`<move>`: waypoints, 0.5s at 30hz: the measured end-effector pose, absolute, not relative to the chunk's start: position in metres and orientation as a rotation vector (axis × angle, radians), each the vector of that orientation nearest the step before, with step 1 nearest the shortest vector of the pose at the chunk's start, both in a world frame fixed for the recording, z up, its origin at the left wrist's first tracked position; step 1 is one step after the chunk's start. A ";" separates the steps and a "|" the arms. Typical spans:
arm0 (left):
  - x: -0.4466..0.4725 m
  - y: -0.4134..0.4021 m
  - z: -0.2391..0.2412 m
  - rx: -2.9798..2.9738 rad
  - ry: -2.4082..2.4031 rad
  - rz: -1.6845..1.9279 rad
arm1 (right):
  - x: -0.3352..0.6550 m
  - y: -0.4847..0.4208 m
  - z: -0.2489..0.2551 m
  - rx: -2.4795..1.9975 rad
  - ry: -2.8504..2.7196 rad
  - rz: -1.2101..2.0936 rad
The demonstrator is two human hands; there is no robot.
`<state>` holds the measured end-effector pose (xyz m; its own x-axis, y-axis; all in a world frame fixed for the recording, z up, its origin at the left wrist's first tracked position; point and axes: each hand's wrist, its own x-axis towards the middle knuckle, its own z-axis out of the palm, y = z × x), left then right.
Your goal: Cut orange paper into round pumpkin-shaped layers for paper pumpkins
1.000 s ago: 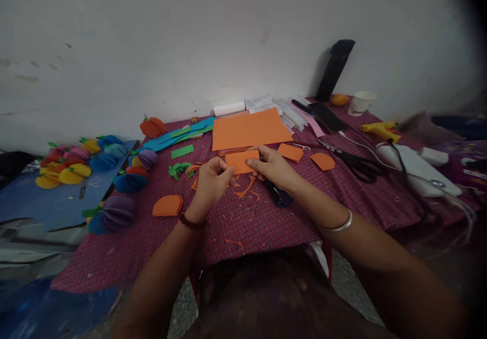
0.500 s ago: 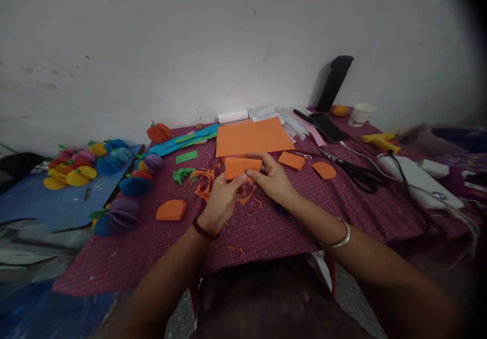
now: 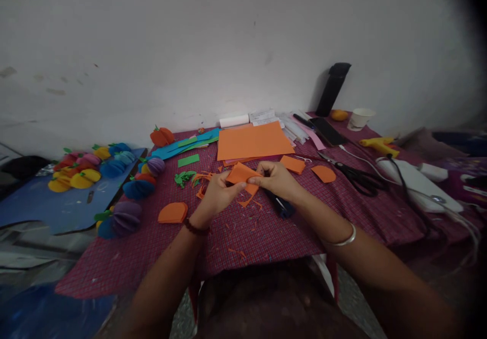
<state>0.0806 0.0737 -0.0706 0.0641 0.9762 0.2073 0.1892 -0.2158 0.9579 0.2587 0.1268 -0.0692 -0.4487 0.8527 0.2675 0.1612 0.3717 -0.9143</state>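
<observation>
Head view: scissors (image 3: 347, 168) lie right of hands (image 3: 280, 182).

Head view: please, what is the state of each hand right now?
Left hand: closed, holding the orange paper at its left end.
Right hand: closed, holding the same orange paper at its right end.

head view | above worktop's (image 3: 266, 237) near edge | faces forward and down, past far edge to wall (image 3: 182, 49) | near, wide
</observation>
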 end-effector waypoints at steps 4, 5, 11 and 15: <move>0.083 0.074 -0.076 1.663 1.262 1.167 | 0.259 0.125 -0.068 -0.757 -1.891 1.192; 0.085 0.074 -0.078 1.703 1.268 1.147 | 0.258 0.125 -0.068 -0.733 -1.879 1.204; 0.095 0.071 -0.082 1.774 1.270 1.080 | 0.258 0.122 -0.070 -0.741 -1.788 1.160; 0.094 0.072 -0.086 1.674 1.227 1.064 | 0.259 0.124 -0.069 -0.803 -1.835 1.120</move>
<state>0.0940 0.0720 -0.0859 0.1804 0.9682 0.1731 0.3081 -0.2228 0.9249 0.2589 0.1242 -0.0693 -0.4585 0.8310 0.3150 0.0997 0.4004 -0.9109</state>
